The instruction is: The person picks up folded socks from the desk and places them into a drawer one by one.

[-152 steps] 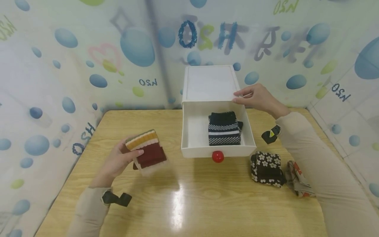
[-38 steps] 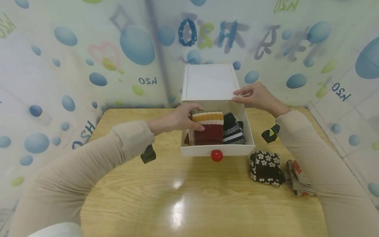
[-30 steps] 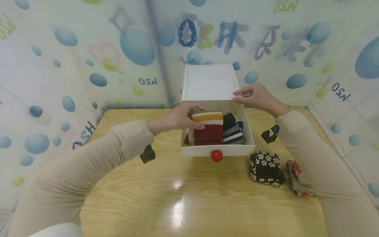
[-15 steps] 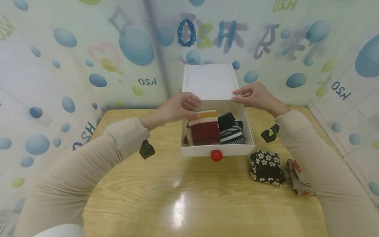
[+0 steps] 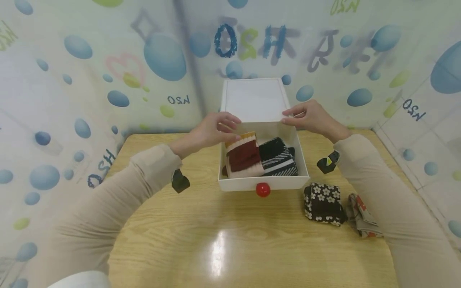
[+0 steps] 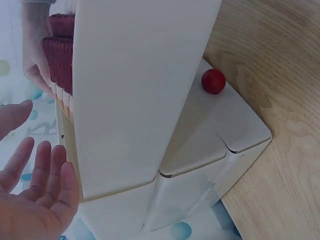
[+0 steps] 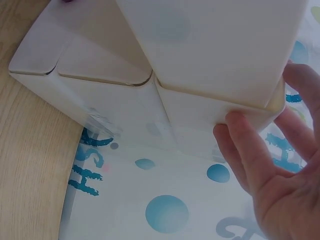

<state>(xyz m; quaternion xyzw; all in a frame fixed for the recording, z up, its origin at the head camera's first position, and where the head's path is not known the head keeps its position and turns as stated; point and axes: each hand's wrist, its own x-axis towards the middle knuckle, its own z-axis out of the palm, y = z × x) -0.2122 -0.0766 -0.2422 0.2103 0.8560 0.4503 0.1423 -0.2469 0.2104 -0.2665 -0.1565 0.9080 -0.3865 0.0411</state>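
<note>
A maroon, cream and orange folded pair of socks (image 5: pixel 245 156) leans in the left part of the pulled-out white drawer (image 5: pixel 245 184). Beside it lies a black-and-white patterned folded pair (image 5: pixel 278 155). My left hand (image 5: pixel 210 130) hovers over the drawer's left side, its thumb overlapping the maroon socks' top edge in the head view. In the left wrist view, that hand's fingers (image 6: pixel 50 175) are spread with nothing in them. With my right hand (image 5: pixel 313 118) I grip the upper right corner of the white drawer cabinet (image 5: pixel 255 99), fingertips (image 7: pixel 235 120) against its side.
To the right of the drawer lie black folded socks with white flowers (image 5: pixel 325 204) and a grey-and-red folded pair (image 5: pixel 363 218), partly behind the right sleeve. A red knob (image 5: pixel 263 189) sticks out of the drawer front. Closed lower drawers (image 6: pixel 192 142) show beneath. The wooden table (image 5: pixel 187 240) ends at a patterned wall.
My left hand carried the maroon socks from the left into the drawer and let go of them. They tipped leftward. The black-and-white pair has turned slightly. My right hand has stayed put.
</note>
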